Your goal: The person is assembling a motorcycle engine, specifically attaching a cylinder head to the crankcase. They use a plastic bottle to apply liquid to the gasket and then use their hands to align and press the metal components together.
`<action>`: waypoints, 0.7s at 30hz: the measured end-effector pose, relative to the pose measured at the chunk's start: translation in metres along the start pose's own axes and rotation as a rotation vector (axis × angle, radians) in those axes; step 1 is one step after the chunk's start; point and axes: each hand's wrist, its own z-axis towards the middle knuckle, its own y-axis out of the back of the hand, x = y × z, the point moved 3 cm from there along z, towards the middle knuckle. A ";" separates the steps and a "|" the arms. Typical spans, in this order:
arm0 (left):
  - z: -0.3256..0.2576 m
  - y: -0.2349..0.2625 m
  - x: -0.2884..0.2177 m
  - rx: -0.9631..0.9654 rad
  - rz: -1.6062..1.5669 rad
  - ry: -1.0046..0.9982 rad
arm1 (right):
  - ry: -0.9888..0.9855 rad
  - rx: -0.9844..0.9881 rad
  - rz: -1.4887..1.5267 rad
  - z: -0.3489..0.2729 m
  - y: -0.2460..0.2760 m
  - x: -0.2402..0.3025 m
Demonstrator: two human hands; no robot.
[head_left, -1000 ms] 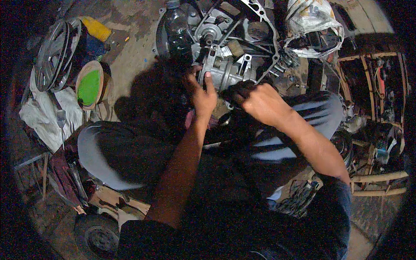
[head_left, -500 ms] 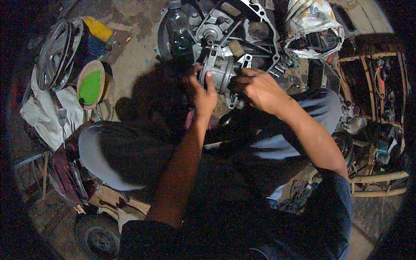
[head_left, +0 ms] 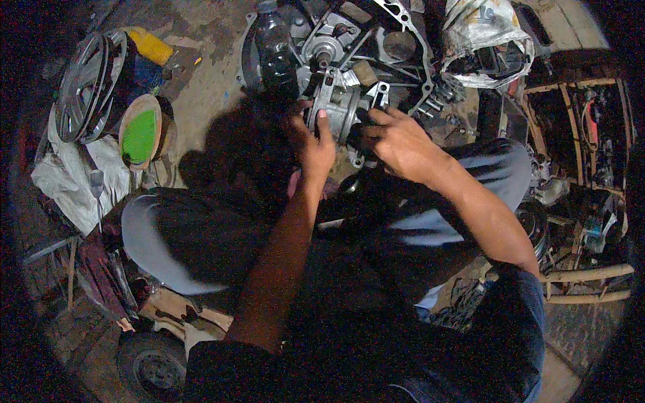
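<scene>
Two-sided position: your left hand (head_left: 316, 146) grips the housing (head_left: 340, 113) at its left end; your right hand (head_left: 410, 151) curls at its right end, hold not discernible. The housing lies between them, axis roughly left to right, just short of the engine case (head_left: 332, 35).

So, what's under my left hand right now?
Your left hand holds a silver metal part, which shows beyond and to the right of the hand. The surface directly beneath the hand is covered.
</scene>
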 end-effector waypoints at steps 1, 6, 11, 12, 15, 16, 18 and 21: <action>0.000 0.000 0.000 -0.011 0.017 -0.008 | 0.007 -0.008 0.033 0.000 -0.001 -0.001; 0.000 0.004 -0.020 -0.045 0.131 -0.087 | -0.063 0.070 -0.011 -0.001 -0.003 -0.005; 0.000 0.009 -0.028 -0.039 0.136 -0.082 | -0.072 0.054 0.036 -0.002 -0.005 -0.001; 0.001 0.008 -0.027 -0.045 0.135 -0.087 | -0.075 0.065 -0.003 -0.002 -0.004 -0.001; -0.001 0.011 -0.032 -0.044 0.148 -0.090 | -0.077 0.098 -0.034 -0.002 -0.008 0.004; -0.001 0.010 -0.032 -0.046 0.156 -0.094 | -0.067 0.106 -0.003 -0.002 -0.007 0.004; 0.000 0.007 -0.029 -0.047 0.133 -0.090 | -0.086 0.096 0.015 -0.002 -0.007 0.004; 0.002 0.008 -0.022 -0.042 0.094 -0.084 | -0.121 0.068 0.007 -0.001 -0.005 0.004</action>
